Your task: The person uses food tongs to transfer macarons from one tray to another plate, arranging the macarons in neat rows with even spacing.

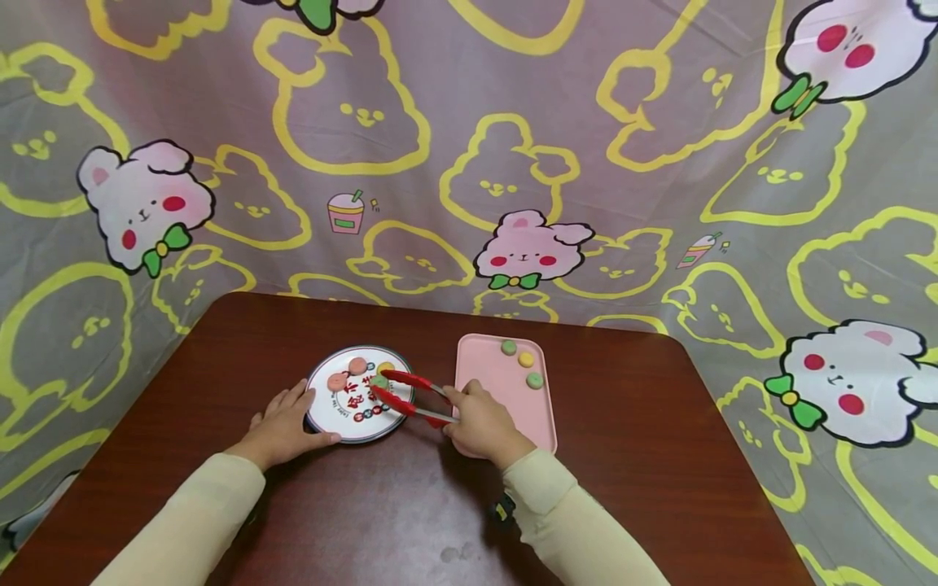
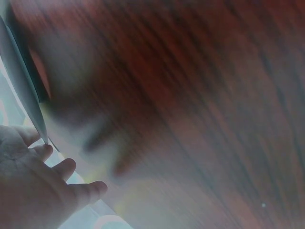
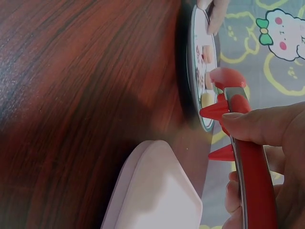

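The tongs [image 1: 396,402] reach over the plate [image 1: 326,403], their long axis running crosswise, tips pointing left and slightly away, either side of a green macaron [image 1: 379,381]. The right hand [image 1: 479,419] grips the handles over the tray's [image 1: 538,415] left edge. The left hand [image 1: 282,427] touches the plate's left rim, fingers and thumb spread. A strip of table [image 1: 623,456] separates plate and tray; more stretches rightward.

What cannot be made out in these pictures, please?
Head view: fine lettering on the plate, too small.
Head view: part of the pink tray, behind the right hand.
Left wrist view: much of the plate, past the left edge.
Right wrist view: most of the plate's green macaron, behind the tongs.
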Motion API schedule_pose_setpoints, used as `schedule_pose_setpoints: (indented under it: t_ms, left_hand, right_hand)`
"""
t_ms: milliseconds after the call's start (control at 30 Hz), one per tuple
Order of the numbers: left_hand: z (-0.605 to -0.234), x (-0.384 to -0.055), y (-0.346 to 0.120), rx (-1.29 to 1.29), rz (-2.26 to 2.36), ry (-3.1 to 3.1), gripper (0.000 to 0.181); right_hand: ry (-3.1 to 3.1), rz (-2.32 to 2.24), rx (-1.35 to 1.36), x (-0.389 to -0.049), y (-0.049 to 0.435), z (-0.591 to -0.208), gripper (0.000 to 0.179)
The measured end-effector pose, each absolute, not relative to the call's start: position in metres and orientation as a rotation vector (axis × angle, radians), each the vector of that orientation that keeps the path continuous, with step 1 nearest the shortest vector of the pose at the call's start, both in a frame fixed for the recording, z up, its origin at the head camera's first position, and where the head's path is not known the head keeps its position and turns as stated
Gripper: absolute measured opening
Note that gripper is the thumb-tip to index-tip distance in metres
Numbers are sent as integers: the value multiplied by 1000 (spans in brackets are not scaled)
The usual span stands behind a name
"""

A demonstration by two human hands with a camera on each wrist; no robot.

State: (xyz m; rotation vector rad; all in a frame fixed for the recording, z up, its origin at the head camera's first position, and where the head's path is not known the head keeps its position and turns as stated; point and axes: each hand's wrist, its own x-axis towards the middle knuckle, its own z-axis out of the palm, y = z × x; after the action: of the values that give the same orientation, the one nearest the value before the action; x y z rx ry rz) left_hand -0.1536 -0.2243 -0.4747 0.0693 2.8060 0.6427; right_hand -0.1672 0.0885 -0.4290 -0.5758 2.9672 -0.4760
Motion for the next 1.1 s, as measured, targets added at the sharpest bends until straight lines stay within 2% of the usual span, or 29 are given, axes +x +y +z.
schedule_pose_setpoints:
  t_ms: [1100]
  left_hand:
    - [-475,-153,-225,89,654,2818,114]
  right_hand:
    - [2940,-412,-579,-176,70,-430,58]
